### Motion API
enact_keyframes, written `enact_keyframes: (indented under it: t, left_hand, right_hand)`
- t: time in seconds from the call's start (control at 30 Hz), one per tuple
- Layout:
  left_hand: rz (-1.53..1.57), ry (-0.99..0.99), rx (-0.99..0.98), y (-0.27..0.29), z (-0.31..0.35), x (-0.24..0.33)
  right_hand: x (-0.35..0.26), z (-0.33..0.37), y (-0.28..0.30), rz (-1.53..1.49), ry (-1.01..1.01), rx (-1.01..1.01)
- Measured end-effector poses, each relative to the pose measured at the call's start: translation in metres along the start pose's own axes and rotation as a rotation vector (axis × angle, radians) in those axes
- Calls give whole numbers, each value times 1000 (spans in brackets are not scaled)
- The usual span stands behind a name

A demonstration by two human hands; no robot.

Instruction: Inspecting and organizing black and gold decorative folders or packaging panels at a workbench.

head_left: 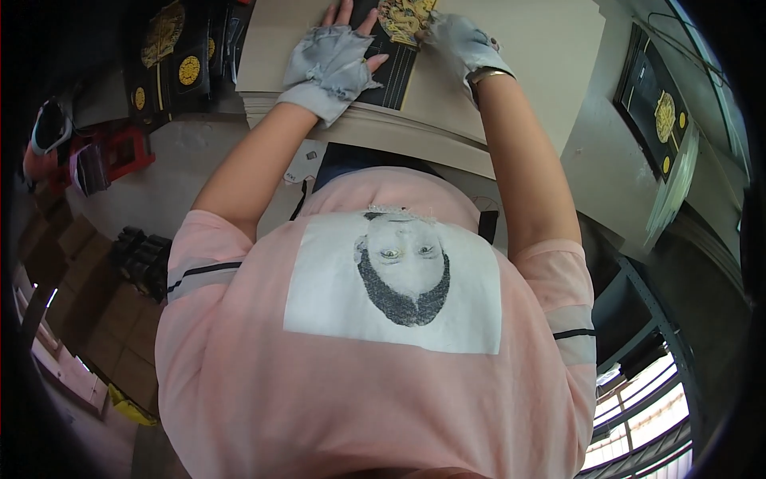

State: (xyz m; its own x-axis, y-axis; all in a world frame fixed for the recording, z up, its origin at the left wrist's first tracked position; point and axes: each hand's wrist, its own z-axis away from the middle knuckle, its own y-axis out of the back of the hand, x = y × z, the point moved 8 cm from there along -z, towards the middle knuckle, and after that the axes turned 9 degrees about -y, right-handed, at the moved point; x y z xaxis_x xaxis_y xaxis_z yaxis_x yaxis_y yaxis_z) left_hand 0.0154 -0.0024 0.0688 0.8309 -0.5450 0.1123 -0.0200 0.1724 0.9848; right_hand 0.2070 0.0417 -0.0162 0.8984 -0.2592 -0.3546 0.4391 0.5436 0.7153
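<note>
Left hand [329, 68]: fingers spread over left edge of black panel [393, 80]. Right hand [463, 44]: at gold emblem [405, 19] — finger closure cannot be told. Cream boards [542, 72] extend rightward.

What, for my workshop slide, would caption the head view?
Gloved left hand and gloved right hand at a black-and-gold panel lying on stacked pale boards.

no legible wording, white paper [304, 166] bearing marks too small to read
</note>
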Motion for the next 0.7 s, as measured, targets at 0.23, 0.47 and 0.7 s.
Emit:
enact_keyframes:
  t: [0.23, 0.47, 0.7]
  left_hand:
    - [-54, -14, 41, -15, 9, 4]
    - [-57, -45, 98, -11, 12, 8]
    - [-54, 4, 45, -12, 10, 8]
  right_hand:
    - [-20, 18, 6, 59, 172, 99]
    - [-19, 4, -1, 115, 151, 58]
    - [-20, 31, 21, -180, 13, 46]
